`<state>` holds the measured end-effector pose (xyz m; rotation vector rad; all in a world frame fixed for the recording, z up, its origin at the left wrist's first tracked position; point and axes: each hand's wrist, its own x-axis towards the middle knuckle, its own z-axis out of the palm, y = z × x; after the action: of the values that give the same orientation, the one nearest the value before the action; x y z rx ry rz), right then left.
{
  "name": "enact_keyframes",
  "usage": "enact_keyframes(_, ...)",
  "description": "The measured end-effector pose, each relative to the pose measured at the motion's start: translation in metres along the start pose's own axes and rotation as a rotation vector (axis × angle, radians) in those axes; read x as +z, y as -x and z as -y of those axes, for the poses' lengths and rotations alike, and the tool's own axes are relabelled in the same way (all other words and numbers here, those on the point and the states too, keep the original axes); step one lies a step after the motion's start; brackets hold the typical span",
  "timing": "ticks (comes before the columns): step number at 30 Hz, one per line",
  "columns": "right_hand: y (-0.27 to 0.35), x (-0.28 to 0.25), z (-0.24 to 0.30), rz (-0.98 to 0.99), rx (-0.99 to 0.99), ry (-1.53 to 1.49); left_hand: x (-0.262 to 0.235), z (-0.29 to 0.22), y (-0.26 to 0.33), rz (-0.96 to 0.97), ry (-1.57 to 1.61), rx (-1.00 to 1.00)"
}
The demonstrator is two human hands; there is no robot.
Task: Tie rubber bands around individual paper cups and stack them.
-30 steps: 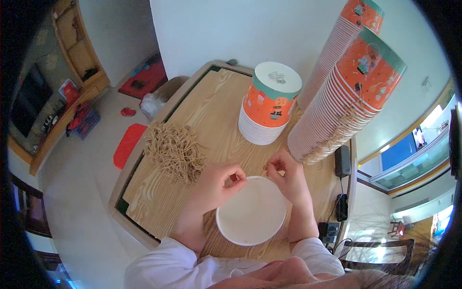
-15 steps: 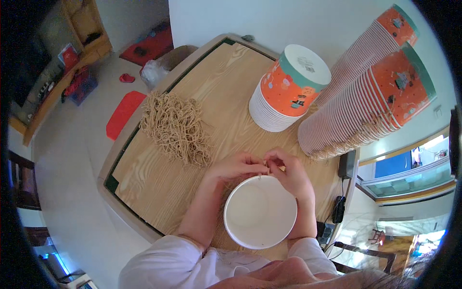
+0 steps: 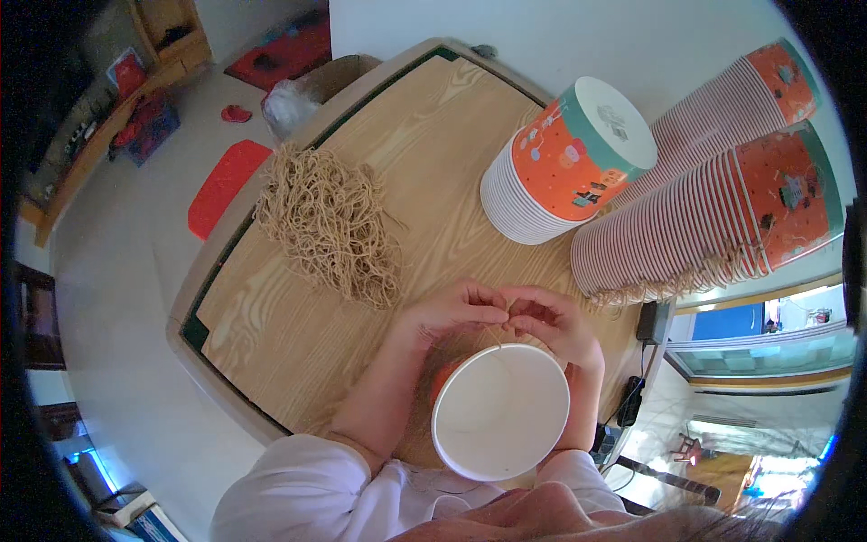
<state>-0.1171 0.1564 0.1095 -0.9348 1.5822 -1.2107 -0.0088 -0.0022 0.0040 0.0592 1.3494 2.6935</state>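
Note:
An open paper bucket [image 3: 501,415], white inside with some orange on its outside, stands tilted close to my body between my forearms. Just past its far rim, my left hand [image 3: 454,309] and my right hand [image 3: 558,323] meet, fingertips pinched together. A thin strand of twine [image 3: 498,339] runs from between the fingers down to the bucket's rim. Its ends are hidden by my fingers. On the table to the left lies a loose, tangled heap of tan twine [image 3: 330,226].
An upside-down stack of orange and green paper buckets [image 3: 573,167] stands on the wooden table [image 3: 406,117]. Two long stacks [image 3: 686,217] lean at the right, with twine strands [image 3: 695,278] along the nearer one. A black power adapter [image 3: 630,402] sits by the right edge.
My fingertips have drawn closer together, and a strand of twine now shows between them and the rim. The view has shifted slightly, with the bucket appearing lower and further right.

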Motion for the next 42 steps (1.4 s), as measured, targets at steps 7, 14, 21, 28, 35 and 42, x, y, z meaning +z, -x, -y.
enact_keyframes(7,-0.002,-0.002,-0.009,-0.051,-0.114,0.199,0.003,-0.004,-0.001,0.023,-0.058,0.013)
enact_keyframes(14,0.002,0.008,0.002,-0.189,-0.102,0.495,0.002,-0.001,-0.002,0.032,0.016,-0.047)
enact_keyframes(21,0.006,-0.003,0.003,-0.147,0.097,0.528,-0.014,-0.012,0.013,0.233,0.134,0.183)
enact_keyframes(28,0.008,-0.01,-0.007,-0.069,-0.009,0.333,-0.011,-0.019,0.012,0.305,-0.184,0.204)
enact_keyframes(35,-0.003,0.005,-0.005,-0.12,0.069,0.577,-0.003,-0.017,0.006,0.341,-0.245,0.122)
enact_keyframes(42,-0.005,0.0,-0.011,-0.092,0.148,0.544,0.001,-0.017,0.006,0.227,-0.026,0.151)
